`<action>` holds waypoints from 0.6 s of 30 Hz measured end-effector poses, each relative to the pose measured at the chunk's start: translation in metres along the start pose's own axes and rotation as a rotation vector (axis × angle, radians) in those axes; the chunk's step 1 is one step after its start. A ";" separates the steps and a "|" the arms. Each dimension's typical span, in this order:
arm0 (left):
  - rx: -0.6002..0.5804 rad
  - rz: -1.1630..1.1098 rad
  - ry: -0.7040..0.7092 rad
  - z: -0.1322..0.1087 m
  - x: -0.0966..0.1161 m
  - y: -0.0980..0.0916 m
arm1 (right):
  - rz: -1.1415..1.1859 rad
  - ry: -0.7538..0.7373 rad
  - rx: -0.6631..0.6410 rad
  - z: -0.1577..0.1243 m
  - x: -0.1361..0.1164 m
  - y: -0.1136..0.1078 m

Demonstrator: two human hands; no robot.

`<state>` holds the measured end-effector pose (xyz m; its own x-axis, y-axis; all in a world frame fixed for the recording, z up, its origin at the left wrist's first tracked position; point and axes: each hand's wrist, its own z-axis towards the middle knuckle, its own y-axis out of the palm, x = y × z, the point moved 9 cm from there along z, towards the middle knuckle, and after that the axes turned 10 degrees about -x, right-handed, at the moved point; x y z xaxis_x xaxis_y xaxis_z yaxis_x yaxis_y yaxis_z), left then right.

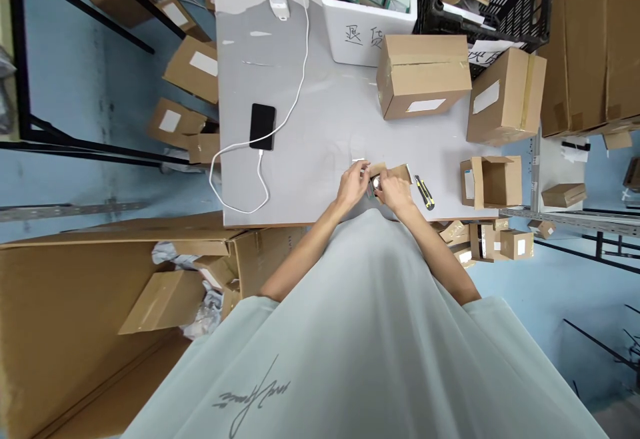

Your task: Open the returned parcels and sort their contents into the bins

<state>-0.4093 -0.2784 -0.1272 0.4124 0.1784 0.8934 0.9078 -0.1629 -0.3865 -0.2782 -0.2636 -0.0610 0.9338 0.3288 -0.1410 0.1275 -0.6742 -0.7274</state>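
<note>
At the front edge of the table, a small open cardboard box [401, 172] lies between my two hands, its flaps standing out. My left hand [353, 184] pinches the box's left side with fingertips and thumb. From the right, my right hand [394, 192] grips the box, its fingers at the opening. A small round silvery thing [376, 183] shows there, too small to name. Just right of my right hand lies a yellow and black utility knife [425, 193], touched by neither hand.
A phone [263, 127] with a white cable lies to the left. Taped boxes [425, 75], a white bin [370, 35] and a black crate [525, 5] stand at the back right. An open box [493, 182] sits at the right edge. A large carton [75, 319] is lower left.
</note>
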 end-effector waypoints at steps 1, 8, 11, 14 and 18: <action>-0.032 -0.038 0.023 -0.004 -0.004 0.007 | -0.005 0.017 -0.003 0.002 0.000 -0.002; -0.272 -0.006 0.049 -0.011 -0.026 0.052 | 0.165 -0.036 0.116 0.010 0.026 -0.014; -0.250 0.050 0.101 -0.011 -0.016 0.038 | 0.371 -0.124 0.234 0.000 0.050 -0.022; -0.210 0.075 0.144 -0.019 -0.001 0.015 | 0.687 -0.245 0.390 -0.020 0.076 -0.031; -0.204 0.094 0.146 -0.034 0.013 -0.005 | 1.022 -0.348 0.486 -0.038 0.093 -0.028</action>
<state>-0.4113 -0.3081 -0.1055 0.4651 0.0136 0.8852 0.8259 -0.3666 -0.4283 -0.1824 -0.2391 -0.0282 0.3779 -0.0039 -0.9258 -0.8360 -0.4312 -0.3394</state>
